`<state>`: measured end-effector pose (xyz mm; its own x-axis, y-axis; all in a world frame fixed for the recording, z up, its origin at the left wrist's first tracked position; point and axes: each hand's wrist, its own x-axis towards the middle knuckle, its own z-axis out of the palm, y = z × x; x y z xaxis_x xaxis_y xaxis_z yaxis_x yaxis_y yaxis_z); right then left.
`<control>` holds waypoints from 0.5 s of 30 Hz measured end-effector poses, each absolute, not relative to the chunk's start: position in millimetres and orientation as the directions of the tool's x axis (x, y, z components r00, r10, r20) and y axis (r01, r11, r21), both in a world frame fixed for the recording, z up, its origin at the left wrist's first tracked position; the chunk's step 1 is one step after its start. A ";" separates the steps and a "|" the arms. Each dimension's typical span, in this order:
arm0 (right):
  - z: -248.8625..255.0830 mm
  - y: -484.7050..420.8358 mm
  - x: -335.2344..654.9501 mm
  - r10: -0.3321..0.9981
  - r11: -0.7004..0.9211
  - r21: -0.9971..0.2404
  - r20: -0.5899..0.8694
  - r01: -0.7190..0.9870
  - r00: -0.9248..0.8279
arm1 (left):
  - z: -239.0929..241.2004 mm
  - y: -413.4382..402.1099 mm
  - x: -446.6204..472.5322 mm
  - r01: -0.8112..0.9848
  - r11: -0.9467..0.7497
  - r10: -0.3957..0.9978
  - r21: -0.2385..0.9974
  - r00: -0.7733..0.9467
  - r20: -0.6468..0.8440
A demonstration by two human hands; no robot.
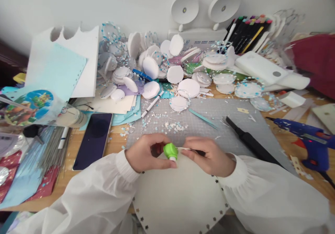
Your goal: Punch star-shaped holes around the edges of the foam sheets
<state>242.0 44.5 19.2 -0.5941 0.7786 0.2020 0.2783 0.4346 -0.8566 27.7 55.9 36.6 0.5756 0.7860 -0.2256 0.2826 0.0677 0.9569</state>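
My left hand (149,153) is closed around a small bright-green craft punch (170,151) with a white part at its near end. The punch sits at the far edge of a large white paper disc (180,195). Small flower-shaped holes run along the disc's side and near edges. With thumb and fingers, my right hand (209,155) pinches the disc's far rim just right of the punch. Little blue and white paper flowers (174,126) lie scattered on the grey cutting mat (209,104) beyond my hands. Whether the punch's jaws are pressed together is hidden.
Light-blue tweezers (202,118) and a black pen-like tool (251,143) lie on the mat. A blue glue gun (309,139) is at right, a phone (93,141) at left. Piled white discs (175,74) and a twin-head lamp (201,35) stand along the back.
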 end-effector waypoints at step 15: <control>23.0 41.9 243.7 0.801 0.403 -0.872 0.188 0.279 -0.569 | 44.2 53.9 25.0 0.305 -0.255 0.801 0.918 0.599 0.024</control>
<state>243.7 41.9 23.0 -0.5689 0.8007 0.1879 0.2788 0.4026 -0.8719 25.0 53.9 44.2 0.5986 0.8007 0.0239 0.3046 -0.2551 0.9177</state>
